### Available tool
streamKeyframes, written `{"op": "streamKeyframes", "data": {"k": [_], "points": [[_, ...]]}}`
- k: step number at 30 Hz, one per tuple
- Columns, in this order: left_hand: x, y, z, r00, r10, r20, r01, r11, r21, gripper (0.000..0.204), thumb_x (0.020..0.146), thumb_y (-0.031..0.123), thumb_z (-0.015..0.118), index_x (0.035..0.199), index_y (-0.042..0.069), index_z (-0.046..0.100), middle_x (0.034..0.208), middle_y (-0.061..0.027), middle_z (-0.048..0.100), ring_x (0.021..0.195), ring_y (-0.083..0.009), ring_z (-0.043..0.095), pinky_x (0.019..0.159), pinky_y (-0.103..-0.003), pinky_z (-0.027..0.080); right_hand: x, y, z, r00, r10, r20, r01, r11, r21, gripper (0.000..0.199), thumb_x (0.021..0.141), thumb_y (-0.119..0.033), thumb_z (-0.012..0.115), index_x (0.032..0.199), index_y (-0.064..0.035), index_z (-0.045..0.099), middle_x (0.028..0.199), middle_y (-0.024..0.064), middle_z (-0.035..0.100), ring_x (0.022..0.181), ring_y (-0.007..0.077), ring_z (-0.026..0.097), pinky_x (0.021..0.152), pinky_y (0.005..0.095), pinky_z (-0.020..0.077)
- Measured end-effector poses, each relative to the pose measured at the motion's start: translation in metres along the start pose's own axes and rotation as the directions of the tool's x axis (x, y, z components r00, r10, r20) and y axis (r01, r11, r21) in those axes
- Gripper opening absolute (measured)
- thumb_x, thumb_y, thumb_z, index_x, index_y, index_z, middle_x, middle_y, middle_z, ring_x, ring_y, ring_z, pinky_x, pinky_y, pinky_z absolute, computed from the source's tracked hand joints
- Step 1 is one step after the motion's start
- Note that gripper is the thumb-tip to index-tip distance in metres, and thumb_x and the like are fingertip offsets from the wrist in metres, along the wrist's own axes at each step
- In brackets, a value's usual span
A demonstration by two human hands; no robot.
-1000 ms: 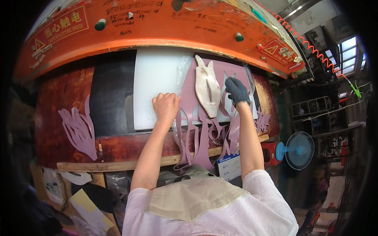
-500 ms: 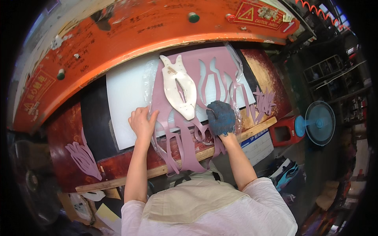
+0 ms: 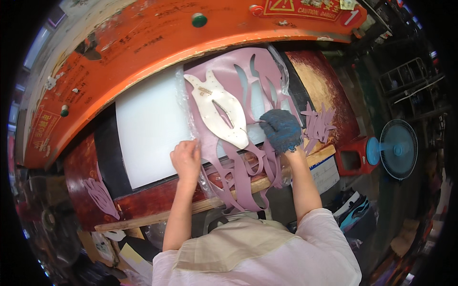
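Observation:
A pink sheet [image 3: 213, 61], cut through with several long openings, lies over a white board [image 3: 151, 128], with clear film [image 3: 180, 90] along its edges. Its near end hangs in strips over the table edge. On the sheet rests a cream, fish-shaped cutting template [image 3: 205, 107] with a central slot and two prongs at its far end. My bare left hand [image 3: 187, 161] has its fingers pinched at the sheet's left edge, by the film. In a dark blue glove, my right hand [image 3: 281, 129] curls over the sheet's cut strips right of the template; its fingertips are partly hidden.
An orange machine beam [image 3: 157, 43] with green buttons spans the far side. Pink offcuts lie at left [image 3: 101, 196] and right [image 3: 320, 123] on the worn red table [image 3: 78, 167]. Beyond its right end are a red stool [image 3: 355, 158] and a blue fan [image 3: 399, 149].
The sheet and template have shifted right over the white board, and the template is tilted more. My left fingers have drawn together. My right hand has moved right; the view has shifted too.

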State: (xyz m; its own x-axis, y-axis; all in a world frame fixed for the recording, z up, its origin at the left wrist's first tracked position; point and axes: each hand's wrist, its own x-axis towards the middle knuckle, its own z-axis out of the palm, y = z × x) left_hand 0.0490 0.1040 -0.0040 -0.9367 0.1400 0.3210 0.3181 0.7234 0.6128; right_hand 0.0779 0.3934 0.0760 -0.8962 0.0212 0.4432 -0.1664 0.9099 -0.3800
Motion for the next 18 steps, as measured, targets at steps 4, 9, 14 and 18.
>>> {"op": "streamKeyframes", "data": {"k": [4, 9, 14, 18], "points": [[0.007, -0.011, -0.005, 0.987, -0.101, -0.122, 0.098, 0.995, -0.031, 0.016, 0.079, 0.003, 0.063, 0.093, 0.005, 0.07, 0.083, -0.0126, 0.062, 0.072, -0.0305, 0.06, 0.064, -0.038, 0.048, -0.014, 0.011, -0.01, 0.994, -0.074, 0.077, 0.067, 0.994, 0.09, 0.021, 0.075, -0.012, 0.072, 0.095, -0.0067, 0.071, 0.096, 0.0118, 0.069, 0.094, 0.0317, 0.064, 0.084, 0.0412, 0.0498], [0.007, -0.023, -0.006, 0.982, -0.17, -0.08, 0.172, 0.985, 0.009, 0.015, 0.079, 0.003, 0.064, 0.094, 0.003, 0.069, 0.082, -0.0108, 0.061, 0.069, -0.0237, 0.058, 0.062, -0.032, 0.046, -0.036, 0.018, 0.0, 0.988, 0.132, 0.076, -0.147, 0.955, 0.259, 0.026, 0.077, -0.015, 0.072, 0.102, -0.008, 0.07, 0.103, 0.0135, 0.068, 0.103, 0.0333, 0.061, 0.091, 0.042, 0.0483], [0.005, -0.021, -0.016, 0.978, -0.2, -0.051, 0.197, 0.979, -0.059, 0.02, 0.083, 0.008, 0.067, 0.102, 0.003, 0.068, 0.092, -0.0109, 0.062, 0.075, -0.0214, 0.059, 0.069, -0.031, 0.048, -0.029, 0.016, -0.007, 0.991, 0.05, 0.125, -0.072, 0.981, 0.182, 0.034, 0.075, -0.025, 0.074, 0.102, -0.0052, 0.069, 0.105, 0.0146, 0.067, 0.101, 0.0339, 0.061, 0.089, 0.0434, 0.0483], [-0.006, 0.001, -0.03, 0.935, -0.352, -0.052, 0.352, 0.936, -0.012, 0.042, 0.079, 0.014, 0.071, 0.12, 0.006, 0.062, 0.115, -0.0139, 0.058, 0.097, -0.0257, 0.059, 0.082, -0.033, 0.048, -0.011, -0.003, -0.028, 0.99, -0.047, 0.132, 0.035, 0.995, 0.094, 0.045, 0.07, -0.034, 0.077, 0.103, -0.0041, 0.069, 0.105, 0.0166, 0.067, 0.098, 0.0371, 0.061, 0.087, 0.0455, 0.0477]]}}
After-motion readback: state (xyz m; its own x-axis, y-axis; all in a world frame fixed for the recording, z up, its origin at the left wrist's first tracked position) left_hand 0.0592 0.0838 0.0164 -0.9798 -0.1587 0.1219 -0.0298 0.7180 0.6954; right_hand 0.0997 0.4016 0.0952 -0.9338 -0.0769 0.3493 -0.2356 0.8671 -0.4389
